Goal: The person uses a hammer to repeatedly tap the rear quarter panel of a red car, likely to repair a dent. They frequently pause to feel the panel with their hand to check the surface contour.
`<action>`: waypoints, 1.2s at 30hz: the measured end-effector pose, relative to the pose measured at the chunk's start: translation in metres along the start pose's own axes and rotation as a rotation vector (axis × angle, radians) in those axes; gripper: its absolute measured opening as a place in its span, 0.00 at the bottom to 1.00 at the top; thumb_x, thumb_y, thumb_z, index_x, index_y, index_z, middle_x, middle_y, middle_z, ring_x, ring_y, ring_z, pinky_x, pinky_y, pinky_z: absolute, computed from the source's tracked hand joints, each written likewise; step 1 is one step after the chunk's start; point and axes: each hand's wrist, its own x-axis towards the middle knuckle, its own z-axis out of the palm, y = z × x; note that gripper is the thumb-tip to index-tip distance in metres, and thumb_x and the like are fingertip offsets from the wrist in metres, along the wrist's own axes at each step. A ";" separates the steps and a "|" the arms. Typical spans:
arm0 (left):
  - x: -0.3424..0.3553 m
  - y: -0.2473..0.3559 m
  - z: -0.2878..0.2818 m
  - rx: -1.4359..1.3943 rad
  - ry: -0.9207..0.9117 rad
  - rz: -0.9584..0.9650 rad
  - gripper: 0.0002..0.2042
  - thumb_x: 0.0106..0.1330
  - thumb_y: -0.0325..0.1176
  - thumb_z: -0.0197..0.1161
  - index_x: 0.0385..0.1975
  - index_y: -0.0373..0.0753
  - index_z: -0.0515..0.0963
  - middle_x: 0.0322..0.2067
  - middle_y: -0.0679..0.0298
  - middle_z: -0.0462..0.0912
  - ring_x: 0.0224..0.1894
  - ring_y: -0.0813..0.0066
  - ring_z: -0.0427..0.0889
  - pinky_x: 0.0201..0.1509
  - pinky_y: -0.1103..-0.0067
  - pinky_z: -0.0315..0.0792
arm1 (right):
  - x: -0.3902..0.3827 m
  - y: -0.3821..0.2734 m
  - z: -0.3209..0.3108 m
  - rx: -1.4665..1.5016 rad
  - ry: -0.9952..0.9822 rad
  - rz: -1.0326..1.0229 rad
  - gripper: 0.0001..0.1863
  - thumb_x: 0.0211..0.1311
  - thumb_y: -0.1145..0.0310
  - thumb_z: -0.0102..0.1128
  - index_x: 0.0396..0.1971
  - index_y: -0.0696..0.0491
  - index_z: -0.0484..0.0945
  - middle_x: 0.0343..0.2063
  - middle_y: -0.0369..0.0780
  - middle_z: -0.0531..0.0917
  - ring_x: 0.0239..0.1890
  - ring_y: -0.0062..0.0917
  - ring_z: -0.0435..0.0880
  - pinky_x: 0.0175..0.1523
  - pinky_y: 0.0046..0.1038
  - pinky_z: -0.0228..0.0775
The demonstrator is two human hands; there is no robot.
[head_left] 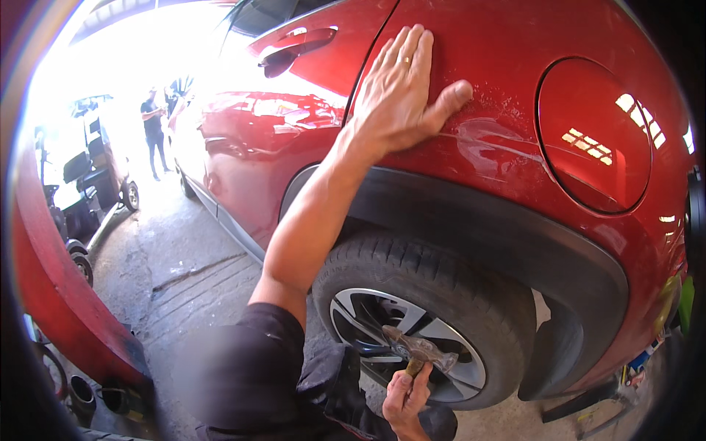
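My left hand [397,92] lies flat on the red rear side panel [507,44] of a car, beside the rear door's edge. Its fingers point up and the thumb is spread to the right. Just right of the thumb, the paint shows pale scuffs and scratches [493,140], running toward the round fuel flap [596,136]. Lower down, my right hand [408,400] is closed around the short handle of a hammer [419,347]. The worn metal hammer head is up, in front of the rear wheel [471,360]. Most of the handle is hidden in my grip.
Black plastic trim [471,213] arches over the tyre. A door handle [294,51] is up left. Far left, a person [154,132] stands near a wheeled vehicle [95,162]. A curved red structure [66,294] borders the concrete floor [184,294]. Assorted items [636,375] lie lower right.
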 end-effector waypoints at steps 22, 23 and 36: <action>0.028 0.002 -0.003 -0.027 -0.155 -0.106 0.45 0.71 0.62 0.45 0.69 0.20 0.52 0.72 0.35 0.51 0.76 0.45 0.48 0.78 0.64 0.44 | -0.006 -0.007 -0.040 0.321 -0.465 0.714 0.30 0.75 0.60 0.48 0.72 0.54 0.60 0.65 0.50 0.71 0.68 0.47 0.64 0.70 0.36 0.56; 0.044 -0.002 0.000 -0.041 -0.168 -0.156 0.45 0.71 0.63 0.43 0.70 0.21 0.52 0.72 0.37 0.51 0.77 0.48 0.48 0.79 0.66 0.43 | -0.011 -0.003 -0.039 0.335 -0.472 0.718 0.30 0.75 0.60 0.48 0.72 0.54 0.60 0.65 0.50 0.71 0.68 0.47 0.64 0.70 0.36 0.56; 0.015 0.059 0.004 -0.042 -0.112 -0.208 0.46 0.70 0.63 0.47 0.71 0.23 0.51 0.72 0.38 0.51 0.77 0.46 0.47 0.78 0.63 0.43 | -0.036 0.028 -0.050 0.484 -0.455 0.729 0.30 0.74 0.63 0.49 0.72 0.53 0.59 0.65 0.47 0.71 0.64 0.42 0.65 0.67 0.33 0.57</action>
